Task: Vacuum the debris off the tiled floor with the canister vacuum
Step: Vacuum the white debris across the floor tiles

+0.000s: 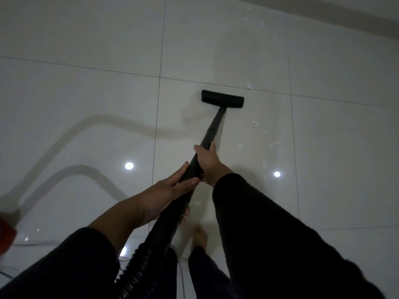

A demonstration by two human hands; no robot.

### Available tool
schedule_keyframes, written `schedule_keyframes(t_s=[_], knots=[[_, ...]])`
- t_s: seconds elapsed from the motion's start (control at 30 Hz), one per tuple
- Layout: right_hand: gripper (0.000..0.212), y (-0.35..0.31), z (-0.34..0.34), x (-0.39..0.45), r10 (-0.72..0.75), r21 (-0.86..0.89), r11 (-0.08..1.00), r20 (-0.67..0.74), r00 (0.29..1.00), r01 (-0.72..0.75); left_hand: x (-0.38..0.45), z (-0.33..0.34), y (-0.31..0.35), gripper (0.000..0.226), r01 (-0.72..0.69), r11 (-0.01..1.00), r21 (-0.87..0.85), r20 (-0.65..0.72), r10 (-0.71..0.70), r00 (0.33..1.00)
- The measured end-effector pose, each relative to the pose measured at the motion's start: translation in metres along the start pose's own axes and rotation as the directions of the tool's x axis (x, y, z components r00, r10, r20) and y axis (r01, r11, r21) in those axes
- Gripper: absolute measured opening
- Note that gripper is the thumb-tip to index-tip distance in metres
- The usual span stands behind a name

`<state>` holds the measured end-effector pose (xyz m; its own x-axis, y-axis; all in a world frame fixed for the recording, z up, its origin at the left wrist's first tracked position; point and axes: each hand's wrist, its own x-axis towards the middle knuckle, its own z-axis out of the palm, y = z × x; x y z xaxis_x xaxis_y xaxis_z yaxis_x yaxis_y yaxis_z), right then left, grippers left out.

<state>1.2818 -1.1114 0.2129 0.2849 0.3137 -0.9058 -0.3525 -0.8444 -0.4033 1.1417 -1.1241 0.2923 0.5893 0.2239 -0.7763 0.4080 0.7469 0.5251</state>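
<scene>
Both hands on the black wand (pixel 212 128), clenched round it. Left hand (pixel 170 197) lower down, wrapped about the handle end just above the ribbed hose (pixel 140 270), thumb laid along the top; right hand (pixel 208 162) further up the tube, fingers curled under and around. Two grips spaced apart, likely for leverage: rear hand to push and pull, forward hand to steer and keep the head flat. Dark sleeves down to the wrists. Bare foot (pixel 199 234) planted on the tile just beneath the hands, dark trouser legs at the bottom edge. Thin cable (pixel 181 275) lying across the floor near the feet, another line of cord at the lower left. Blurred red shape (pixel 5 231) at the far left edge, possibly the canister, cannot tell. Hose shadows curving over the glossy tiled floor (pixel 86 83), with ceiling lights mirrored in it.

Further out, wand running up and slightly right to the flat floor head (pixel 222 99), set down on the tile just short of a grout line. White debris scraps (pixel 254 124) scattered to the right of the head and wand, well apart from each other; more flecks (pixel 261 23) beyond, up towards the skirting (pixel 356 20). Judging by this, right side not yet cleared, next passes probably needed over there.
</scene>
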Motion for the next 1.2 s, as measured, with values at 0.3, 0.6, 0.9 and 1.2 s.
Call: schedule_keyframes(t_s=[0.3,0.6,0.9,1.2], knots=[[0.073,0.037,-0.018,-0.025,-0.019,-0.007,1.000,0.054,0.998,0.020,-0.022,0.032,-0.036,0.083,-0.055,0.998,-0.021,-0.010,0.054,0.998],[0.073,0.073,-0.048,-0.026,-0.039,-0.063,0.997,0.066,0.997,0.043,-0.012,0.071,-0.078,0.087,-0.055,0.998,0.001,-0.058,0.055,0.997],[0.074,0.120,-0.058,-0.040,-0.029,-0.076,0.996,0.095,0.995,0.036,-0.027,0.097,-0.119,0.079,-0.042,0.999,0.008,-0.088,0.043,0.995],[0.073,0.175,-0.053,-0.085,-0.022,-0.053,0.998,0.095,0.995,0.027,-0.083,0.109,-0.160,0.074,-0.024,0.999,0.043,-0.070,0.027,0.997]])
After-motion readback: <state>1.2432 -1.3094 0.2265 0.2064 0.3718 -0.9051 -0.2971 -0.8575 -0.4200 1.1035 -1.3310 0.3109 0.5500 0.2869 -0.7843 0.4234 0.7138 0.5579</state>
